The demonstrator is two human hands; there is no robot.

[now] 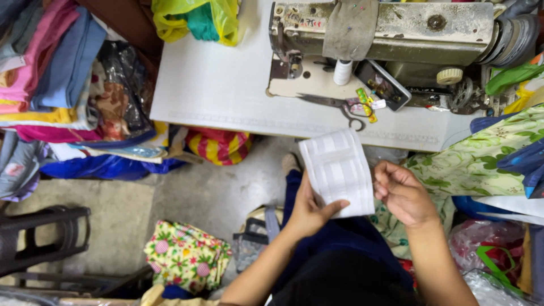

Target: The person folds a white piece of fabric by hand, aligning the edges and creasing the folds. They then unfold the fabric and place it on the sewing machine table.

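Below the bench [226, 90], six o'clock of the scissors [334, 105]: left hand [309, 212] and right hand [402, 192] pinch white pleated tape [338, 170]; best kept flat, edges aligned.

One head camera looks steeply down—close (no second view)—over the lap.

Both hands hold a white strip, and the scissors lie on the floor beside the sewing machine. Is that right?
Not quite. In the head view the scissors lie on the white table, not the floor. Both the left hand and right hand do hold the white strip.
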